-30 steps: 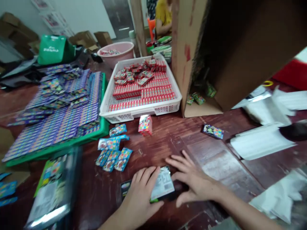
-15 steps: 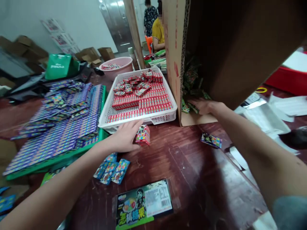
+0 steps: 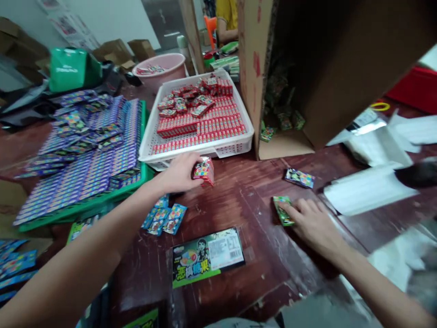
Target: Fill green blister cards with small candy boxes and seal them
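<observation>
My left hand [image 3: 179, 173] is stretched forward and closed on a small red candy box [image 3: 204, 171], just in front of the white tray [image 3: 205, 152] of red boxes. My right hand [image 3: 312, 223] rests on the dark wooden table with its fingers on a small green candy packet [image 3: 282, 210]. A flat printed bag with a barcode label [image 3: 208, 256] lies on the table between my arms. Several blue packets [image 3: 164, 218] lie under my left forearm.
A tipped cardboard box [image 3: 307, 68] holding green packets stands behind my right hand. A dark packet [image 3: 299, 177] lies near it. A green tray [image 3: 143, 175] of purple boxes sits left, a pink basin [image 3: 160, 75] behind. White bags [image 3: 368, 191] lie right. A person sits far back.
My right hand came out of the cardboard box and down to the table with a green packet. My left hand closed on the red box. Earlier both hands pressed the flat printed bag.
</observation>
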Motion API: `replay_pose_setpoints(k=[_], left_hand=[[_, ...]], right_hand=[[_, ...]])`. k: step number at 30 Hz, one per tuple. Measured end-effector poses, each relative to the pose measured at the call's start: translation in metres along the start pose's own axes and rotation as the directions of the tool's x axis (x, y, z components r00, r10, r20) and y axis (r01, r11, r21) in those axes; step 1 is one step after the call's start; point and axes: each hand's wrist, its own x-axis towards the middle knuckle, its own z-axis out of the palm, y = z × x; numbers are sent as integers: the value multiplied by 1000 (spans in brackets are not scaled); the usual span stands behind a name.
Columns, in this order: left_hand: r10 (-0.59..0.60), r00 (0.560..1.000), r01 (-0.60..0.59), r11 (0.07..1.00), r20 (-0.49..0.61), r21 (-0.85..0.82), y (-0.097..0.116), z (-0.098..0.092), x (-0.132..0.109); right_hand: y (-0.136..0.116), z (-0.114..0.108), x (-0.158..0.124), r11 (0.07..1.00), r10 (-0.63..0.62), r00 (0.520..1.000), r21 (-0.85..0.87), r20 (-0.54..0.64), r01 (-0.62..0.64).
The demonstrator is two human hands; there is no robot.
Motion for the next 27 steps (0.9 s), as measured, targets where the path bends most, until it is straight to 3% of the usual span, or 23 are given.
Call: replay_pose_setpoints(k=[4, 7, 10, 13, 15, 17, 19, 21, 23, 27], left_hand=[[-34, 991, 47, 993, -126, 104, 28, -17, -1], [10, 987, -5, 999, -159, 33, 79, -14, -14], [111, 993, -115, 989, -50, -93, 143, 17, -27], [90, 994, -81, 988, 59, -134, 187, 60, -33], [37, 995, -22, 988, 96, -152, 200, 81, -35], [-5, 994, 22, 986, 106, -166, 204, 91, -37], [-32, 994, 49, 984, 103, -169, 205, 95, -38], [-57, 994, 72, 984, 97, -162, 208, 96, -39], [-77, 993, 90, 984, 90, -153, 212, 98, -38], [-82, 993, 95, 984, 90, -148, 217, 100, -37]], right_hand=[[0, -11, -27, 972, 56, 995, 223, 80, -72], [15, -22, -23, 951, 53, 996, 299, 78, -74], [19, -23, -6, 939, -49, 993, 344, 106, 9], [9, -19, 8, 934, -125, 986, 348, 114, 79], [-1, -16, 9, 966, -46, 994, 256, 96, 20], [-12, -15, 5, 980, 164, 985, 107, 57, -169], [-24, -12, 0, 917, 400, 917, 0, 18, -400], [-40, -8, -3, 845, 535, 845, 2, 5, -535], [-57, -3, -7, 834, 543, 840, 115, 10, -540], [-69, -2, -21, 838, 409, 910, 366, 72, -405]])
